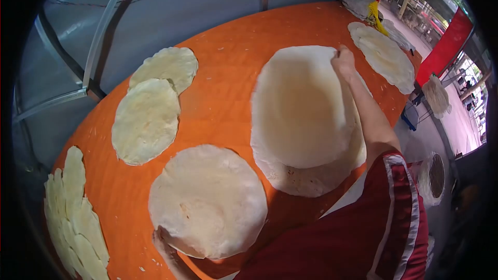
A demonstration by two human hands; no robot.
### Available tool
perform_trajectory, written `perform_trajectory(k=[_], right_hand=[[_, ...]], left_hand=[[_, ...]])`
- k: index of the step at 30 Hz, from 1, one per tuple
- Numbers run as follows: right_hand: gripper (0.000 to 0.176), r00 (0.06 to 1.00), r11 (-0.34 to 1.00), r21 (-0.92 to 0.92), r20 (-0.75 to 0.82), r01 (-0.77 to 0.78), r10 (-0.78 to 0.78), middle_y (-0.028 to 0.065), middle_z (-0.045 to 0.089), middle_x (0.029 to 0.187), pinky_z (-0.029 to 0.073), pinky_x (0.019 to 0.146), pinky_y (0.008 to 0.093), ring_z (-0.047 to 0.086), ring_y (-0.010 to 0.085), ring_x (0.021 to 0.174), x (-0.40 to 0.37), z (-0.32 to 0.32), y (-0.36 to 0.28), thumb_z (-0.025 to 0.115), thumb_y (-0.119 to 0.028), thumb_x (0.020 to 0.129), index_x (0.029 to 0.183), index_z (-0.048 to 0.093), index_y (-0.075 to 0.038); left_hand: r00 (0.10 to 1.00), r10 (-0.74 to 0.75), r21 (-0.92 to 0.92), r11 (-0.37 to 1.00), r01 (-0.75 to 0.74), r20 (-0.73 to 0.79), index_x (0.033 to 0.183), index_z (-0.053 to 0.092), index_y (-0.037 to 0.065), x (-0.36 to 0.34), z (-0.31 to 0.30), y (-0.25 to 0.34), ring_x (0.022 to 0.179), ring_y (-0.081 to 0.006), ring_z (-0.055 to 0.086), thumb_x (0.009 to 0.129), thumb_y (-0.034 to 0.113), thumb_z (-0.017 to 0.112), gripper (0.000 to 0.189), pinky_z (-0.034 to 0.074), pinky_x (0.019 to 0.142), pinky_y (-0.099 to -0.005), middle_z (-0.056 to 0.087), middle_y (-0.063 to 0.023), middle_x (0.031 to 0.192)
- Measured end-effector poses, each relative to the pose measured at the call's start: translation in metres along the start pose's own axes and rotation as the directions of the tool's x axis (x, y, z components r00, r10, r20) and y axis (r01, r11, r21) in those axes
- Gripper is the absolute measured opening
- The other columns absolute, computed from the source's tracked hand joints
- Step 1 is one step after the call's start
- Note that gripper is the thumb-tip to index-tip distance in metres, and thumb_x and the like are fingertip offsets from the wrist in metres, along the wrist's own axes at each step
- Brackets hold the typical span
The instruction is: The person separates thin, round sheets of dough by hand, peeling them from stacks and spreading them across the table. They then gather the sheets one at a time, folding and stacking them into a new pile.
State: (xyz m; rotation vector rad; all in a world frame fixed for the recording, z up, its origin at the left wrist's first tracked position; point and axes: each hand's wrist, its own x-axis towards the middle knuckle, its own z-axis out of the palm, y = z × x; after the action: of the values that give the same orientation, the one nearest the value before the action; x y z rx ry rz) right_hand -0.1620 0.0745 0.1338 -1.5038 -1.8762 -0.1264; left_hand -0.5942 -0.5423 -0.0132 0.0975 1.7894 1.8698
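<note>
My right hand [343, 62] pinches the upper right edge of a large thin flatbread [301, 108]. That sheet is blurred and lies over another flatbread [306, 180], whose lower edge shows beneath it. At the bottom, my left hand [162, 239] is closed at the lower left edge of a round flatbread [207, 197]; its fingertips are partly hidden by the bread. This round has a small brown spot and lies on the orange table just left of the other two.
Two overlapping flatbreads [146, 121] lie on the orange table [223, 93] to the left. Many folded pieces [75, 217] sit at the lower left edge. Another flatbread [383, 57] and a plastic bag with yellow [377, 18] are at the far right. Metal frame bars [106, 25] stand behind.
</note>
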Motion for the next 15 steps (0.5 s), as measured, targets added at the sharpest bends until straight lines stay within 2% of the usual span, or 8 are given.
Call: perform_trajectory(k=[2,4,5,6,11,12,13,15], right_hand=[[0.008,0.998,0.994,-0.089,0.009,-0.058,0.059,0.0170,0.054,0.080,0.041,0.069,0.0389,0.052,0.0331,0.082,-0.005,0.002,0.007,0.051,-0.010,0.069,0.073,0.052,-0.004],[0.010,0.998,0.947,-0.321,-0.055,-0.029,0.012,0.0149,0.054,0.083,0.040,0.071,0.0397,0.051,0.0310,0.085,-0.029,-0.008,-0.020,0.051,-0.015,0.070,0.074,0.054,-0.006],[0.017,0.977,0.943,-0.280,-0.061,0.178,-0.203,0.0114,0.053,0.087,0.039,0.071,0.0404,0.050,0.0281,0.088,-0.043,-0.004,-0.037,0.052,-0.022,0.072,0.079,0.054,-0.007],[0.021,0.947,0.925,-0.291,0.275,0.246,-0.165,0.0091,0.053,0.091,0.039,0.071,0.0395,0.050,0.0259,0.087,-0.052,0.011,-0.050,0.053,-0.026,0.072,0.081,0.056,-0.007],[0.022,0.932,0.997,-0.004,0.357,0.078,-0.071,0.0088,0.054,0.090,0.040,0.071,0.0371,0.051,0.0238,0.084,-0.183,-0.075,0.008,0.054,-0.025,0.072,0.083,0.056,-0.006],[0.022,0.922,0.997,0.068,0.383,0.036,-0.059,0.0087,0.055,0.089,0.040,0.071,0.0366,0.051,0.0233,0.083,-0.226,-0.037,-0.127,0.054,-0.025,0.071,0.083,0.056,-0.006],[0.023,0.911,0.990,0.142,0.409,-0.003,-0.056,0.0086,0.055,0.089,0.040,0.071,0.0360,0.051,0.0228,0.083,-0.280,-0.005,-0.259,0.054,-0.024,0.071,0.084,0.056,-0.006],[0.023,0.882,0.952,0.294,0.467,-0.091,-0.060,0.0084,0.055,0.088,0.041,0.070,0.0348,0.052,0.0217,0.081,-0.300,-0.024,-0.265,0.055,-0.024,0.071,0.085,0.056,-0.005]], left_hand=[[0.982,-0.020,-0.290,0.954,0.075,0.189,0.101,0.048,-0.004,-0.016,-0.012,-0.011,0.093,-0.0183,0.049,0.081,0.020,0.047,0.030,0.041,0.081,-0.0302,0.051,-0.0102,0.101],[0.968,-0.102,-0.334,0.926,0.176,0.228,0.115,0.041,-0.002,-0.053,0.027,0.010,0.109,-0.0255,0.039,0.082,0.035,0.045,0.050,0.036,0.087,-0.0384,0.041,-0.0143,0.119],[0.943,-0.162,-0.463,0.838,0.287,0.291,0.119,0.037,0.001,-0.077,0.048,0.024,0.113,-0.0277,0.034,0.080,0.041,0.045,0.056,0.035,0.088,-0.0419,0.035,-0.0141,0.124],[0.909,-0.205,-0.571,0.722,0.390,0.362,0.123,0.033,0.004,-0.093,0.062,0.029,0.116,-0.0299,0.030,0.079,0.046,0.045,0.062,0.033,0.089,-0.0454,0.028,-0.0139,0.129],[0.906,-0.283,-0.547,0.726,0.416,0.314,0.122,0.031,0.001,-0.138,0.086,0.032,0.107,-0.0308,0.038,0.070,0.048,0.056,0.074,0.040,0.083,-0.0430,0.034,-0.0171,0.122],[0.913,-0.266,-0.534,0.746,0.398,0.309,0.122,0.031,0.002,-0.143,0.097,0.042,0.102,-0.0288,0.044,0.072,0.047,0.055,0.072,0.045,0.077,-0.0395,0.038,-0.0166,0.119],[0.863,-0.182,-0.638,0.605,0.476,0.472,0.127,0.027,0.008,-0.136,0.097,0.034,0.117,-0.0315,0.027,0.076,0.052,0.046,0.070,0.032,0.088,-0.0494,0.024,-0.0131,0.132],[0.852,-0.083,-0.652,0.608,0.454,0.516,0.127,0.026,0.007,-0.133,0.098,0.040,0.118,-0.0315,0.028,0.076,0.052,0.045,0.070,0.030,0.090,-0.0494,0.023,-0.0122,0.132]])
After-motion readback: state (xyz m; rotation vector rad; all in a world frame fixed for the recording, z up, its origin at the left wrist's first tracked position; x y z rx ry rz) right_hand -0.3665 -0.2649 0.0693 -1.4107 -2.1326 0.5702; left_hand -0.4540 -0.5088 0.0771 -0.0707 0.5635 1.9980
